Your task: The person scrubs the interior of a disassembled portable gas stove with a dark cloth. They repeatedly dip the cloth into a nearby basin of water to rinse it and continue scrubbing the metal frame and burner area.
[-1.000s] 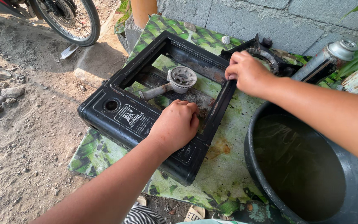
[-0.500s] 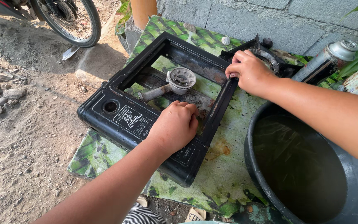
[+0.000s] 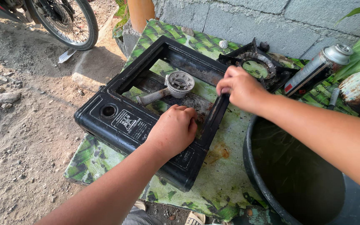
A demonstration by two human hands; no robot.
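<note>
While the black stove frame (image 3: 117,121) lies flat on the green patterned table (image 3: 226,175), my left hand (image 3: 172,130) presses its near edge, fingers (image 3: 184,111) curled in a loose fist on the rim. My right hand (image 3: 241,88) pinches the frame's right rail. The burner (image 3: 180,81) sits inside the frame, apart from both hands.
</note>
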